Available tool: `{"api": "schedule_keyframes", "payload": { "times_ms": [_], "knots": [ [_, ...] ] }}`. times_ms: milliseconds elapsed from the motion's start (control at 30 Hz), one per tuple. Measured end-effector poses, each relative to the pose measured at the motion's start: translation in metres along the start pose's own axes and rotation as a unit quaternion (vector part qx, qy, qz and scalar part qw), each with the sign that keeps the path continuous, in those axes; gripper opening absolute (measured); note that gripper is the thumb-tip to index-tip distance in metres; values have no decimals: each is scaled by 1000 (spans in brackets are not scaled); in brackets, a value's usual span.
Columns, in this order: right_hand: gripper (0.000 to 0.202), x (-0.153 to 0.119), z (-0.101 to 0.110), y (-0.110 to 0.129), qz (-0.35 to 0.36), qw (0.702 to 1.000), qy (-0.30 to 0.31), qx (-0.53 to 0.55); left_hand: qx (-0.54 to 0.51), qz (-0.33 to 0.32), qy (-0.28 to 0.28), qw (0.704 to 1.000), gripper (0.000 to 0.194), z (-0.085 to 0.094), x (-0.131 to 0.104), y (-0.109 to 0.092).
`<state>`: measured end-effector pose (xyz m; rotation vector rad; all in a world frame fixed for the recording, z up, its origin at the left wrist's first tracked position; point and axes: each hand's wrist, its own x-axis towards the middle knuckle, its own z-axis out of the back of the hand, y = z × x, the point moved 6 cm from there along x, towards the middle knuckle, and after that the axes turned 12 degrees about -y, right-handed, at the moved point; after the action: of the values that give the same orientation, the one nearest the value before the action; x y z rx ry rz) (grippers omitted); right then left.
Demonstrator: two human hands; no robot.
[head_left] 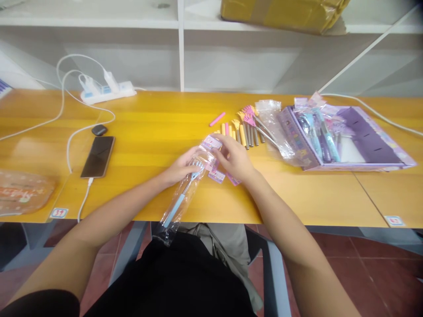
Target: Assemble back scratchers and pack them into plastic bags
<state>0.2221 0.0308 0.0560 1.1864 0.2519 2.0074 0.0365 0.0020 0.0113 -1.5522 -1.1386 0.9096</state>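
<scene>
My left hand [181, 168] pinches the upper part of a clear plastic bag [185, 193], which hangs tilted over the table's front edge. Inside the bag lies a blue back scratcher [176, 207] with a metal rod and a hand-shaped head. My right hand [234, 157] grips a purple-and-white card [210, 142] at the bag's top end. More small cards [217, 176] lie on the table just under my right hand. Beyond it are several pink and yellow hand-shaped scratcher heads [248, 116] on metal rods, with yellow handles [243, 135] and a loose pink handle [217, 119].
A purple box [380, 132] with bagged scratchers stands at the right, beside empty clear bags [269, 114]. On the left are a phone [98, 157] on a cable, a black case [99, 130], a power strip [109, 92] and an orange pouch [24, 191].
</scene>
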Motion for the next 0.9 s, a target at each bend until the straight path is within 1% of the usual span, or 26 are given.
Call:
{"api": "schedule_keyframes", "payload": {
  "times_ms": [200,367,533,633,700,833,900],
  "knots": [
    [45,-1,1,1,-10,999,16,-28,-9,-28,0,1000,70,2,3,1],
    [44,-1,3,2,-10,999,10,-42,-9,-41,12,999,69,2,3,0],
    [44,-1,2,2,-5,999,29,-25,-4,-20,26,999,69,1,2,3],
    [45,-1,2,-1,0,999,35,-29,-8,-21,33,999,69,-2,1,2],
    [45,-2,2,-3,-4,999,34,-37,-14,-15,38,999,70,-4,0,1],
    [50,-4,2,-10,-33,998,21,-56,-27,12,46,998,73,-8,-1,-1],
    [49,-4,1,-10,-31,998,21,-54,-30,-1,43,999,71,-9,-1,-4]
  ]
}}
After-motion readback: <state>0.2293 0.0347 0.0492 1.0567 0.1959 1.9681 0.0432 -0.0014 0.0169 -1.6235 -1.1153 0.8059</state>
